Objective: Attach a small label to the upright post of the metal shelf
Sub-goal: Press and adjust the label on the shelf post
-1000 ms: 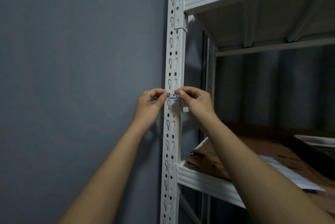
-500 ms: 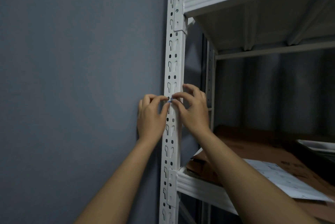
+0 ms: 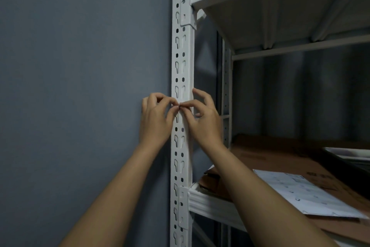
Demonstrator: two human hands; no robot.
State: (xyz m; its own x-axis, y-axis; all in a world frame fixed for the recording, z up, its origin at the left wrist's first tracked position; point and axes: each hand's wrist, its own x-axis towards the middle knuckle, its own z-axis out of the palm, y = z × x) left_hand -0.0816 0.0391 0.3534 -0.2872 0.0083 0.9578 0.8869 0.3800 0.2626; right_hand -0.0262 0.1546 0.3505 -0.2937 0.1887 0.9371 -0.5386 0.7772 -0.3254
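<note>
Grey wall, frame left; white post, centre. Left hand and right hand, fingertips pinched together on the post, label hidden beneath. Risk: it may stick crooked over slots.

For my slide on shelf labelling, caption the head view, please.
Both hands, left hand and right hand, meet fingertip to fingertip on the white upright post, covering the label.

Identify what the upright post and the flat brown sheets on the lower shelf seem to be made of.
Upright post: likely sheet metal with a smooth white painted finish, judging by the punched keyhole slots and crisp folded edges. Brown sheets: apparently cardboard, matte and flat, with a ragged torn corner.
</note>
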